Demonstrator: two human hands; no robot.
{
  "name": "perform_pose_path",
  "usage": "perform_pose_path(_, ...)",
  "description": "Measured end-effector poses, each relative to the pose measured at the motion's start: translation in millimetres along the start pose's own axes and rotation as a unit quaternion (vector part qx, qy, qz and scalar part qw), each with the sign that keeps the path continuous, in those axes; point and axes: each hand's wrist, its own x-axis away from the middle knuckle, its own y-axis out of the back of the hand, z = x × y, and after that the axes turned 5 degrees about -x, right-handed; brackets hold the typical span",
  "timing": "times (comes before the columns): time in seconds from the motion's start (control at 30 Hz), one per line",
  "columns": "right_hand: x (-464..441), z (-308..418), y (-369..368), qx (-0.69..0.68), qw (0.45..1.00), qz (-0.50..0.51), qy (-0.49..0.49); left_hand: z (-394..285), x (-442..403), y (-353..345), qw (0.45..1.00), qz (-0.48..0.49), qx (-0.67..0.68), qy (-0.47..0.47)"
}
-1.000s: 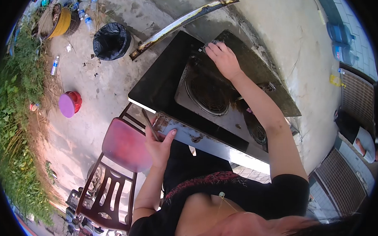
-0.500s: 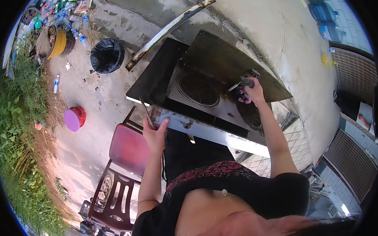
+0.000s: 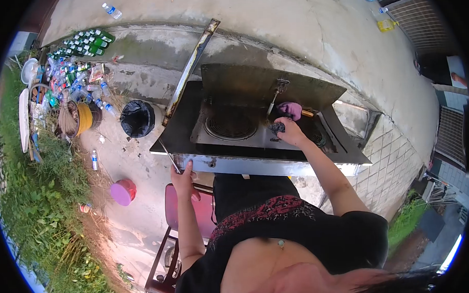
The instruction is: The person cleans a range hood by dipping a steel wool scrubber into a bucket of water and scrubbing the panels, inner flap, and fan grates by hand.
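Observation:
My right hand (image 3: 293, 132) is closed round a dark, curly scouring pad (image 3: 277, 128), over the top of a grimy stove (image 3: 203, 133). Just beyond it lies a crumpled purple cloth (image 3: 290, 110). A thin tap (image 3: 272, 103) comes out from the upright back panel (image 3: 238, 92) to the left of the cloth. By the stove's left front corner, my left hand (image 3: 183, 183) grips a long, thin metal tool (image 3: 170, 157) that points up and away. A round burner (image 3: 229, 128) sits to the left of the scouring pad.
A rusty metal bar (image 3: 191, 70) leans at the stove's back left. On the ground stand a black-lined bin (image 3: 137, 119) and a pink-lidded stool or tub (image 3: 123, 192). A red chair (image 3: 201, 207) is under my left arm. Bottles (image 3: 83, 92) are heaped at far left.
The view has turned, bringing the green bottles into sight. My right hand and the scouring pad have come away from the back panel, down onto the stovetop. My left hand still holds the tool.

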Motion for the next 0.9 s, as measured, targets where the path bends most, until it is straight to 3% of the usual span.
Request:
perform_pose_path(0.17,3,-15,4,0.052,0.998,-0.023,-0.011,33,-19,-3,0.994,0.003,0.097,-0.044)
perform_pose_path(0.27,4,-13,9,0.072,0.997,-0.007,-0.018,10,-4,-5,0.998,-0.008,0.043,-0.052)
perform_pose_path(0.43,-19,-8,30,0.052,0.995,0.003,-0.086,-3,4,-8,0.998,-0.016,0.066,-0.016)
perform_pose_path(0.63,-84,-16,76,0.031,0.973,-0.167,-0.154,-2,4,-7,0.997,-0.010,0.076,-0.012)
perform_pose_path(0.73,-96,-22,92,0.066,0.967,-0.108,-0.223,-5,4,-8,0.998,-0.013,0.057,-0.010)
perform_pose_path(0.9,-88,-50,70,0.129,0.970,-0.126,-0.165,3,1,-9,0.999,-0.023,0.021,-0.041)
